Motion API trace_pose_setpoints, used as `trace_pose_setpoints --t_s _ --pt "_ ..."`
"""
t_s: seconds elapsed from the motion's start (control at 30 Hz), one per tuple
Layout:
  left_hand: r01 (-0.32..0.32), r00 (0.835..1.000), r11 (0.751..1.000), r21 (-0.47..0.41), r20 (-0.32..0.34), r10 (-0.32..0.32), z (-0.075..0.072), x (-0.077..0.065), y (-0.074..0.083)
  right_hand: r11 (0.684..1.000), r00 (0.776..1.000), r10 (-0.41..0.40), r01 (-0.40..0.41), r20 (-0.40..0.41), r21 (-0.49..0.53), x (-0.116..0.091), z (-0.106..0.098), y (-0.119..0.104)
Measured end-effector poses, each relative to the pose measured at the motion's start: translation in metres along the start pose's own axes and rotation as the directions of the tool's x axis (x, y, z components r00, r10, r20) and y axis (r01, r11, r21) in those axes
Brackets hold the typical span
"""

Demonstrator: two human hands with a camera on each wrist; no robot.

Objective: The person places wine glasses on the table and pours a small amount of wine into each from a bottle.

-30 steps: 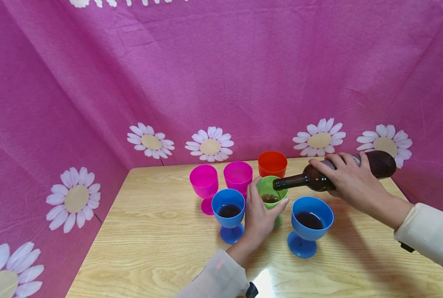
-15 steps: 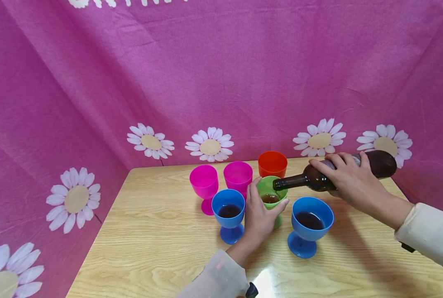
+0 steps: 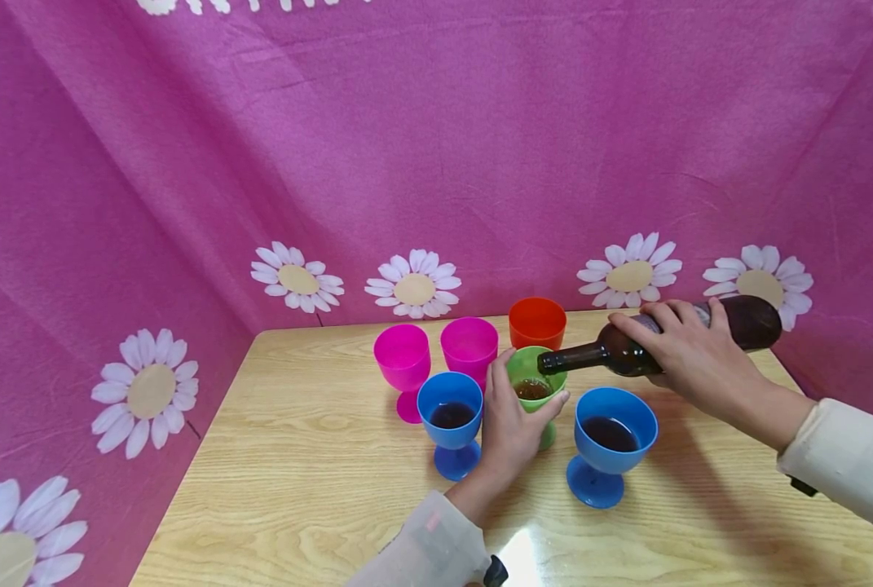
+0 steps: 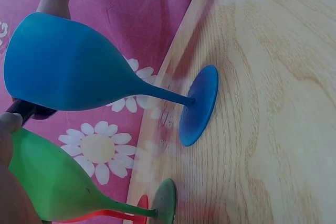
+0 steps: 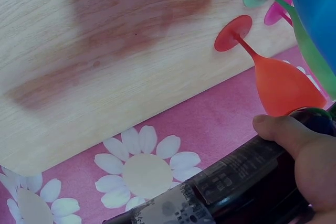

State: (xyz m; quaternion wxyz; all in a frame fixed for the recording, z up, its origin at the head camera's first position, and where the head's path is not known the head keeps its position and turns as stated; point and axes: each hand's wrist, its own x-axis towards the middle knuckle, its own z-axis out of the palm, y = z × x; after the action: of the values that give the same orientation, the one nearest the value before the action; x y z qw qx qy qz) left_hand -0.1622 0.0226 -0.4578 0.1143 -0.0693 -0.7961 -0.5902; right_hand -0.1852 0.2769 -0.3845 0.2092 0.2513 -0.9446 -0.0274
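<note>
A green goblet [image 3: 527, 359] with brown liquid in it stands mid-table, its bowl held by my left hand [image 3: 509, 428] between thumb and fingers. Over its rim, the mouth of a dark glass wine bottle [image 3: 619, 352] points down and left. My right hand [image 3: 696, 359] grips the bottle round its body, near the label, and keeps it tilted almost level. In the right wrist view the bottle's label [image 5: 236, 171] shows beside the thumb. Dark liquid also fills part of the left blue goblet [image 3: 451, 438] and the right blue goblet [image 3: 605, 456], either side of my left hand.
Two pink goblets, one at the left [image 3: 403, 368] and one nearer the middle [image 3: 469, 346], stand behind the left blue one. An orange-red goblet [image 3: 536, 324] is behind the green one. The wooden table [image 3: 297, 456] meets a pink cloth backdrop [image 3: 436, 163] with daisies.
Hands, bottle and goblets stay in place. The thin stream seen earlier at the bottle's mouth is less distinct, and the liquid surface in the green goblet looks bubbly.
</note>
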Motion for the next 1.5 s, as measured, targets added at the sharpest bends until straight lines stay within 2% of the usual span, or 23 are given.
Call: trace_pose_setpoints --t_s 1.5 --pt "0.016 1.000 1.000 0.019 0.005 -0.016 -0.0006 -0.0008 0.0017 1.000 1.000 -0.008 0.008 0.008 -0.018 0.0004 -0.0027 -0.0001"
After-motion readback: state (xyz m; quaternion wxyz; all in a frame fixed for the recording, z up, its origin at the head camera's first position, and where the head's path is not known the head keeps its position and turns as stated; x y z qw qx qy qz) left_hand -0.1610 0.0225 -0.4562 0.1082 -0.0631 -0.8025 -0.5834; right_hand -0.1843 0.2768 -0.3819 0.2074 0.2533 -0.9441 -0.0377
